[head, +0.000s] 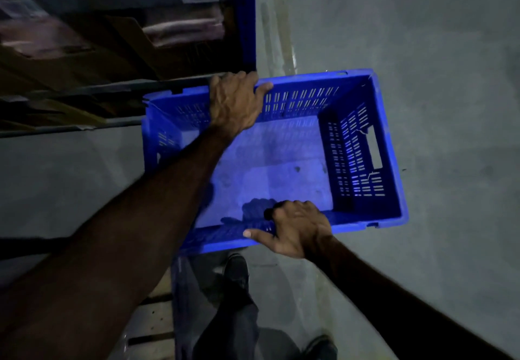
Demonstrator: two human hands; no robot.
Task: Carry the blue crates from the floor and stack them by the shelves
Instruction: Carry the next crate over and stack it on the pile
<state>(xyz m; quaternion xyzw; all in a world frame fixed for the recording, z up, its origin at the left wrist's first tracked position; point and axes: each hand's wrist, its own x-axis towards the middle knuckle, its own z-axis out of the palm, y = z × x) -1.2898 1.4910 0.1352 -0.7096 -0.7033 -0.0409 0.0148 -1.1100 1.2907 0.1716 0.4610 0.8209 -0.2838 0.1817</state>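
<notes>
Blue crate [281, 168] carried clear of the floor [436, 106], empty, open side up. Left hand [236, 101] curled over far long rim, right hand [295, 227] gripping near rim: opposite holds keep it level, likely. Shelves [112, 50] just left, cartons inside; blue upright [243, 16] close to the crate's corner, could snag.

A grey concrete floor [422, 50] spreads under and to the right of both hands, bearing the blue upright [244, 16] of a shelving rack just beyond the left hand [236, 103], the person's dark shoes [237, 272], and a wooden pallet [152, 320] below the left forearm.
</notes>
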